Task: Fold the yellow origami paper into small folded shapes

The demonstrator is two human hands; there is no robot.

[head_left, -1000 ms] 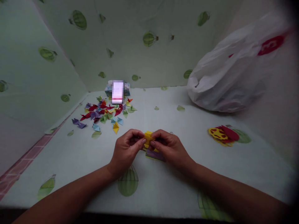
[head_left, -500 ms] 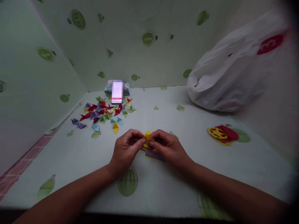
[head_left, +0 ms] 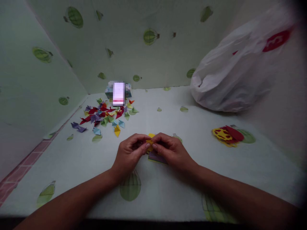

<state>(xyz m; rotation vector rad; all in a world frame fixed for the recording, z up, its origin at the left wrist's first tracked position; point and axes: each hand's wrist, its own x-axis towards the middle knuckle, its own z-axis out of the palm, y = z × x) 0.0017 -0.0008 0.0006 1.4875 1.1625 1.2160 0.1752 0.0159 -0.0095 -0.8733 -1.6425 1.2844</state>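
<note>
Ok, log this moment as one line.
Left hand: pinching yellow paper | right hand: pinching same paper | purple paper: near hands

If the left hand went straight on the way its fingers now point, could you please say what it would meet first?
Beyond the small yellow paper piece it pinches, the left hand would probably meet the fingers of the right hand first, though depth is unclear.
</note>
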